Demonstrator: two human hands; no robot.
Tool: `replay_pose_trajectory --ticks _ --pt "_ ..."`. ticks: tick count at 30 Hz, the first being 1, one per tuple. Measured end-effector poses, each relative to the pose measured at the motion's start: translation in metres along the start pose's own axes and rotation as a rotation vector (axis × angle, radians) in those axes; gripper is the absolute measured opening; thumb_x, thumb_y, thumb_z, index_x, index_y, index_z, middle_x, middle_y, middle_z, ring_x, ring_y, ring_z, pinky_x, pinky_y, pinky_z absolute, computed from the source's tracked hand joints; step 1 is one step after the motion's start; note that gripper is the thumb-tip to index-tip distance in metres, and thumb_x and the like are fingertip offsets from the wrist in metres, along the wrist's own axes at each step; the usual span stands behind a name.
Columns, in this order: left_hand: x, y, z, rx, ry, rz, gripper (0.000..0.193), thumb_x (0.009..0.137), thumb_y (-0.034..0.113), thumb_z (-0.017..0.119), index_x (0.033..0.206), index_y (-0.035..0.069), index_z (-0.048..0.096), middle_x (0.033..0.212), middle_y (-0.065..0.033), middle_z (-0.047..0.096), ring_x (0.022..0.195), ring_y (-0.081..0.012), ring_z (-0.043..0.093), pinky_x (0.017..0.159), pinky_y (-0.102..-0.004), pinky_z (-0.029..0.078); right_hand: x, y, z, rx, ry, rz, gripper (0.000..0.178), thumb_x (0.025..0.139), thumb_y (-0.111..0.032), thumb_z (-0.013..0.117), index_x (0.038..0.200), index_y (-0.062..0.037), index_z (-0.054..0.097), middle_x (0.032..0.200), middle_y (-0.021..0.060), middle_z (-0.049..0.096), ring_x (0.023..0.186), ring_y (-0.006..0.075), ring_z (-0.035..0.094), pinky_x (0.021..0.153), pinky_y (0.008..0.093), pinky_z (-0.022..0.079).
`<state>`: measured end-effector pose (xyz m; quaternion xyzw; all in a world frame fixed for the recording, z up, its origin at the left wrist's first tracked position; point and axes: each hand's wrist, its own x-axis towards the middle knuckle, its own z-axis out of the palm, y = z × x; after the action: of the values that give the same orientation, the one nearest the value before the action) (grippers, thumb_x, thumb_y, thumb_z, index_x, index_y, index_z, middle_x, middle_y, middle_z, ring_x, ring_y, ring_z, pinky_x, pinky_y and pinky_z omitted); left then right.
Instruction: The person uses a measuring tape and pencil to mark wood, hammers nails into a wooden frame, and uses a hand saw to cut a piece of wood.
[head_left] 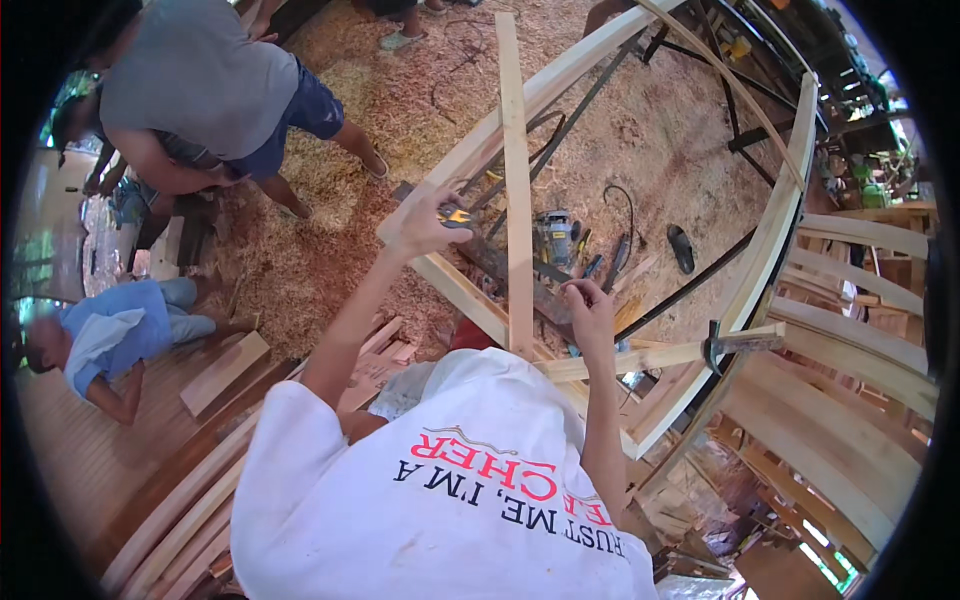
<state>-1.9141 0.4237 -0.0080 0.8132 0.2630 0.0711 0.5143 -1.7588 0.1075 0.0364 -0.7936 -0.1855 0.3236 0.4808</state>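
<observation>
My left hand (428, 230) is closed around a small yellow and black tape measure (456, 215), over a pale curved wooden beam (470, 150). My right hand (590, 308) is lifted with thumb and fingertips pinched together; anything between them is too small to make out. It is close to the right end of a dark flat bar (545, 302) that lies across the frame in front of me. Between my hands a long pale wooden strip (517, 180) runs away from my body, crossing over the beam.
A router (556, 238) and hand tools lie on the shavings-covered floor beside a dark sandal (680, 248). A clamp (712, 347) grips a wooden crosspiece (650, 358) at right. One person (200, 80) bends over at upper left; another in blue (130, 325) is lower left.
</observation>
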Motion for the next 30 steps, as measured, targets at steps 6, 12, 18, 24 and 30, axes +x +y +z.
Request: replay_pose_trajectory --ticks 6,12,18,24,30 --pt "-0.014 0.033 -0.002 -0.392 -0.264 -0.146 0.041 0.080 0.021 0.081 0.113 0.005 0.063 0.100 -0.0021 0.063 0.090 -0.0111 0.060 0.081 -0.0268 0.051 -0.003 -0.034 0.048 0.114 -0.170 -0.084 0.033 0.094 -0.018 0.069 0.122 -0.0005 0.068 0.094 0.0052 0.071 0.082 0.0101 0.061 0.073 0.0272 0.049" --pt "-0.049 0.054 0.078 -0.572 -0.047 0.064 0.027 0.101 0.035 0.064 0.112 0.011 0.059 0.100 0.0021 0.058 0.088 -0.0025 0.056 0.067 -0.0194 0.045 0.005 -0.043 0.083 0.370 -0.179 0.172 0.038 0.094 -0.021 0.072 0.127 -0.0039 0.064 0.101 0.0075 0.071 0.092 0.0143 0.065 0.079 0.0285 0.052" --pt "-0.053 0.017 0.074 -1.510 -0.133 -0.616 0.033 0.110 0.036 0.045 0.120 0.007 0.057 0.084 -0.0033 0.059 0.058 -0.0077 0.042 0.057 -0.0217 0.039 -0.011 -0.053 0.046 0.775 -0.044 0.208 0.025 0.099 -0.016 0.065 0.123 -0.0099 0.064 0.092 -0.0018 0.067 0.055 -0.0019 0.034 0.045 0.0180 0.023" --pt "-0.054 0.039 0.065 -1.995 -0.195 -0.536 0.017 0.110 0.015 0.043 0.114 0.002 0.053 0.081 -0.0002 0.050 0.062 -0.0061 0.042 0.056 -0.0198 0.040 -0.010 -0.071 0.014 0.719 0.049 0.155 0.024 0.100 -0.017 0.064 0.123 -0.0100 0.063 0.096 -0.0001 0.066 0.071 0.0010 0.055 0.055 0.0169 0.040" --pt "-0.050 0.054 0.060 -1.531 -0.279 -0.312 0.015 0.107 0.016 0.052 0.120 0.009 0.050 0.092 0.0001 0.053 0.062 -0.0058 0.039 0.062 -0.0200 0.043 -0.003 -0.061 0.033 0.397 0.118 0.033 0.027 0.097 -0.020 0.070 0.118 -0.0063 0.059 0.097 0.0027 0.066 0.080 0.0081 0.062 0.067 0.0234 0.051"
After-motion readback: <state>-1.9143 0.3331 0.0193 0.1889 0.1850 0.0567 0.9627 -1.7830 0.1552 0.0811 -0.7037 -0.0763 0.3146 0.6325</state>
